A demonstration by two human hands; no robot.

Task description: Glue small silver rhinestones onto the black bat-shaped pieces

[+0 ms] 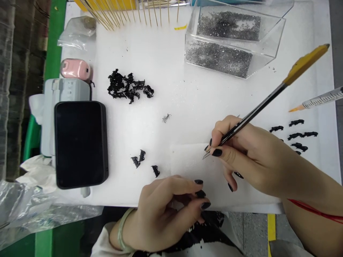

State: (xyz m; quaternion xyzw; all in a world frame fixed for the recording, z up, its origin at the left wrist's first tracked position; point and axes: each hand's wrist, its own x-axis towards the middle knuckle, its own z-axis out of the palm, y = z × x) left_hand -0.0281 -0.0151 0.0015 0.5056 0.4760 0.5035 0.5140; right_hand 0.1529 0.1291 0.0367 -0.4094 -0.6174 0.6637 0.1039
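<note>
My right hand (241,153) grips slim dark tweezers (252,115) with a yellow-wrapped back end. Their fine metal tips point down over a white sheet (184,157). Close to the table's front edge, my left hand (171,210) has its thumb and fingers drawn together. Something dark shows between the fingertips, but the black nails make it hard to tell apart. Left of the sheet lie a few loose small black plastic parts (155,171). A tiny heap of silvery metal bits (166,117) sits farther back, and a pile of black parts (125,85) is at the upper left.
Clear trays (235,53) with many tiny metal bits stand at the back. Right of my hand are several black parts (296,136) in rows and a syringe (321,99). A black phone-like device (81,144), a pink case (75,69) and wooden sticks (150,14) flank the left and back.
</note>
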